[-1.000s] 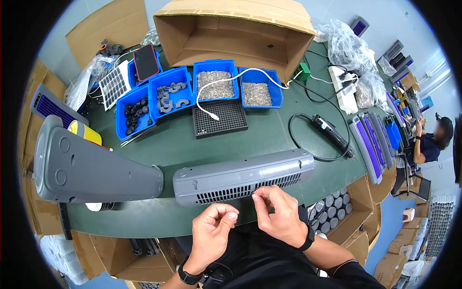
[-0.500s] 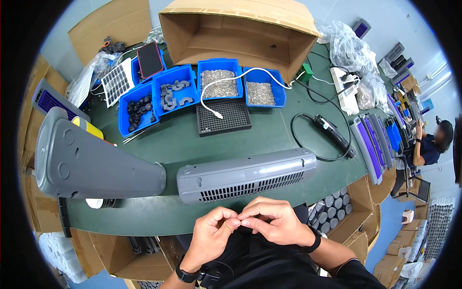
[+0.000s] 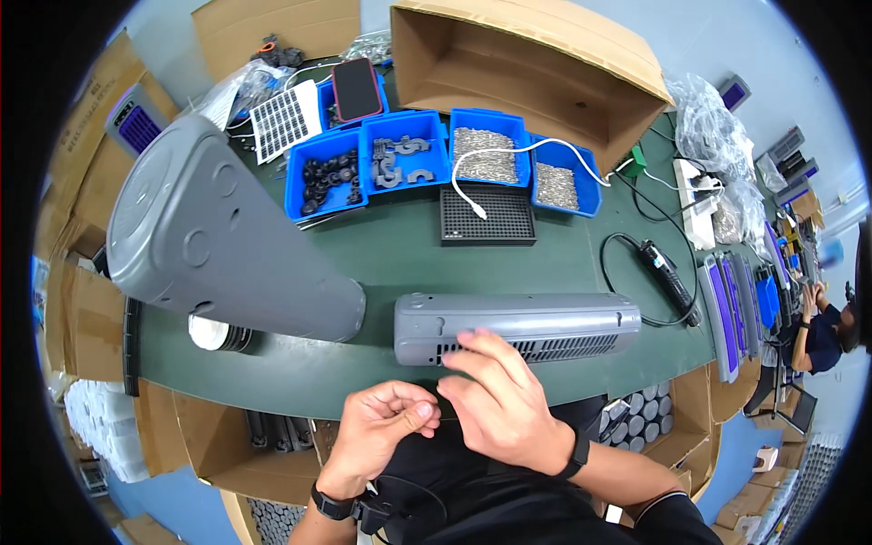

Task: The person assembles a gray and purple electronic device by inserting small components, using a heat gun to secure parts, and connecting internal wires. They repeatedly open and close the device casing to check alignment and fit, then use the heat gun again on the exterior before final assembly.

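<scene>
My left hand (image 3: 380,431) is above the table's front edge, its thumb pressed to the curled fingers. Whatever they hold, if anything, is too small or hidden to name. Beside it my right hand (image 3: 501,400) has its fingers stretched and apart, slightly blurred, with nothing visible in them. Its fingertips overlap the near side of a long grey plastic housing (image 3: 527,313), slotted along its front; whether they touch it I cannot tell. A larger grey tapered housing (image 3: 245,245) stands tilted in view at the left.
Blue bins hold black knobs (image 3: 327,178), grey clips (image 3: 389,173) and small screws (image 3: 486,156). Before them lies a black perforated tray (image 3: 488,218) with a white cable (image 3: 468,202) over it. A corded black electric screwdriver (image 3: 670,283) rests at right. An open cardboard box (image 3: 536,77) stands behind.
My hands have separated from their fingertip-to-fingertip pinch. The right hand has opened and lifted toward the slotted housing. The whole view has shifted, so the table things appear further right.
</scene>
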Available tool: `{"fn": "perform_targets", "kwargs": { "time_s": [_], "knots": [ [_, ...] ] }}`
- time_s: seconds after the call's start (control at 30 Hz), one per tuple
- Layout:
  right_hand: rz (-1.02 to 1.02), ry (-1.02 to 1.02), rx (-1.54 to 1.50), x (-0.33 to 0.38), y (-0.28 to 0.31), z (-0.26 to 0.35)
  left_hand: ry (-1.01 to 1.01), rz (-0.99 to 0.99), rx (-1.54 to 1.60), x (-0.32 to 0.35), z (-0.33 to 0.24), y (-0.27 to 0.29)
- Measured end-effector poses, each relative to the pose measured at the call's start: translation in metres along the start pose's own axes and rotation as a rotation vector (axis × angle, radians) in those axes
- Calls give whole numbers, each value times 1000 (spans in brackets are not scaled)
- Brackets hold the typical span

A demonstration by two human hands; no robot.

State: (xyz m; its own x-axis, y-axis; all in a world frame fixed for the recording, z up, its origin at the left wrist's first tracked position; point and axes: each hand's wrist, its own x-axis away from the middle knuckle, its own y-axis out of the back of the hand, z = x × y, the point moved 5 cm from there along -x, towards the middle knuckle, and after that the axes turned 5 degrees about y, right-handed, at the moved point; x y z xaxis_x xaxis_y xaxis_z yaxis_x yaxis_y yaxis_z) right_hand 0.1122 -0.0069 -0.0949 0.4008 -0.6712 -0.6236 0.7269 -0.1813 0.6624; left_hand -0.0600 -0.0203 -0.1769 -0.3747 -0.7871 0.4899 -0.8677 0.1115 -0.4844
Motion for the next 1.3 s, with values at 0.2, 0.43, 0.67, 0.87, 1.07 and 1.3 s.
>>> {"fn": "perform_targets", "kwargs": {
  "time_s": [0.2,0.43,0.67,0.87,1.07,1.3],
  "knots": [
    [27,86,97,-9,-26,-12,-92,-127,-88,24,-19,19],
    [84,-25,148,-10,-17,-21,-204,-104,-201,38,-26,25],
    [329,-128,159,-6,3,-35,-263,-125,-342,41,-48,16],
    [422,-43,1,12,25,-34,-341,-128,-390,20,-84,-7],
    [149,-85,-25,39,72,-27,-300,-99,-605,-23,-89,-21],
    [-78,-230,-47,99,120,-37,-120,-86,-532,-49,-80,-25]
  ]
}}
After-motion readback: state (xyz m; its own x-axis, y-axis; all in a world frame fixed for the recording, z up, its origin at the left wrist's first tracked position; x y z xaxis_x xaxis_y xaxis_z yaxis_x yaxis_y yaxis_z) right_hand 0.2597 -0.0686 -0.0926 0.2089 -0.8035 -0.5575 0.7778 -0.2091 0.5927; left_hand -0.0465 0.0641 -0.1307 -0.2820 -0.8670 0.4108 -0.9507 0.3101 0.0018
